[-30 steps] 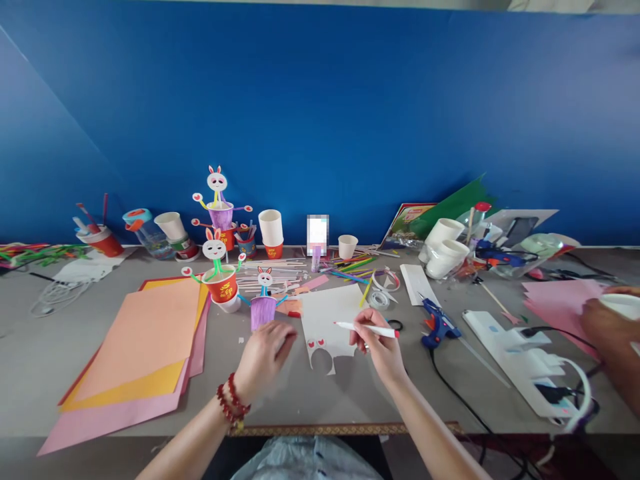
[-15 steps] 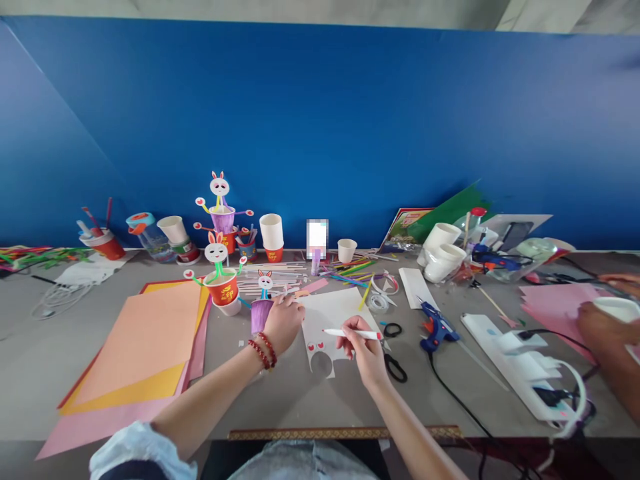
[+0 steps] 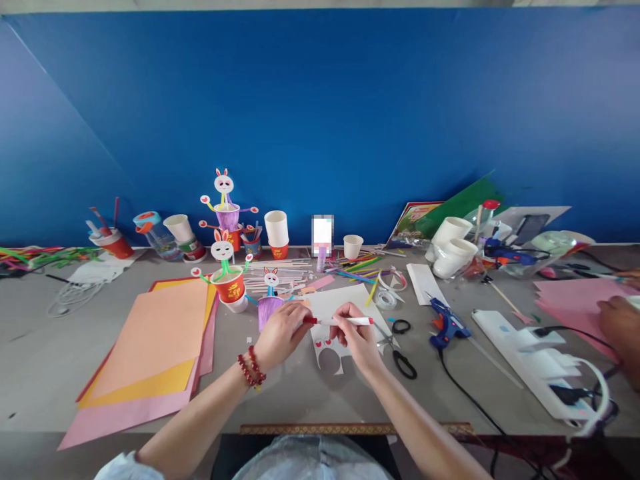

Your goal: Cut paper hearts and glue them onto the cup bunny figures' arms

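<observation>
My right hand (image 3: 357, 337) holds a white marker (image 3: 363, 321) level, its tip pointing left. Pinched in my left hand (image 3: 281, 335) is the red marker cap (image 3: 311, 321), at the marker's tip; I cannot tell if it is fully seated. Below both hands lies white paper (image 3: 345, 298) with a round hole cut near its front edge and small red hearts drawn above it. Just behind my left hand stands a purple cup (image 3: 269, 311) with a rabbit head (image 3: 271, 278). Black-handled scissors (image 3: 404, 365) rest to the right of the paper.
Right of the scissors are a blue glue gun (image 3: 449, 324) and a white power strip (image 3: 530, 363) with cables. Coloured sheets (image 3: 150, 333) lie left, near a red rabbit cup (image 3: 229, 285). Straws (image 3: 280, 275) and paper cups (image 3: 277, 228) line the back. Another person's hand (image 3: 617, 327) is far right.
My left hand has left the purple cup and moved to the marker's tip with the red cap. My right hand still holds the marker. The view has shifted slightly.
</observation>
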The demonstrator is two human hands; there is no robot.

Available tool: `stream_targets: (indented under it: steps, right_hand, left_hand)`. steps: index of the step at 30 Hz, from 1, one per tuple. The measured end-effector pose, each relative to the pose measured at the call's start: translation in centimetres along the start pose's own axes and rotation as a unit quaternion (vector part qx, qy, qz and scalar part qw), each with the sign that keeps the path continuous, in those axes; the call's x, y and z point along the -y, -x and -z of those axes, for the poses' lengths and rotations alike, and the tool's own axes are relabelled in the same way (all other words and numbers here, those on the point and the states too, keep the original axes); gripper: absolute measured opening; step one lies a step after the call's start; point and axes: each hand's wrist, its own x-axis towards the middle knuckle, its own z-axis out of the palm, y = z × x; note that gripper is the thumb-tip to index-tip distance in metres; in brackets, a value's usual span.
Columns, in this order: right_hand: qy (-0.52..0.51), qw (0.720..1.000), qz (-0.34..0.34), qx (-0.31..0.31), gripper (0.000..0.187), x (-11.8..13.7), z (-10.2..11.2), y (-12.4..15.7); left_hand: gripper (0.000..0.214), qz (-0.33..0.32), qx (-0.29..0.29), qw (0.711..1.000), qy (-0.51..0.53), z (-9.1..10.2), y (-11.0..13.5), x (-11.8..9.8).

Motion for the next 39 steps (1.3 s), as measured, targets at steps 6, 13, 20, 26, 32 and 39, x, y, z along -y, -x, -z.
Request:
stream_targets:
  steps: [6, 13, 20, 26, 32, 39]
  right_hand:
    - [-0.053, 0.998, -0.017, -0.014, 0.017, -0.1, -0.4, 0.2]
    - [-0.171, 0.980, 0.069, -0.070, 0.019, -1.3, -2.0, 1.3]
    - [-0.199, 0.971, 0.103, -0.081, 0.021, -1.2, -3.0, 3.3]
    - [0.124, 0.982, 0.134, 0.049, 0.022, 0.0, -0.5, 1.6]
    - [0.643, 0.754, 0.118, 0.066, 0.030, 1.7, 3.0, -5.7]
    - [0.705, 0.705, 0.043, 0.058, 0.024, -0.5, 1.9, -10.5]
  left_hand:
    - [0.014, 0.066, 0.048, 0.983, 0.164, 0.3, 0.0, -1.3]
    - [0.027, 0.202, -0.002, 0.891, 0.406, -1.9, 1.5, -3.4]
    - [0.028, 0.216, -0.023, 0.874, 0.435, -2.3, 2.9, -5.5]
    - [0.027, 0.194, 0.019, 0.937, 0.290, -1.6, 2.6, -4.1]
    - [0.038, 0.140, -0.049, 0.979, 0.140, -1.4, 4.8, -3.8]
    - [0.012, 0.190, -0.141, 0.970, 0.053, -0.5, 7.5, -1.9]
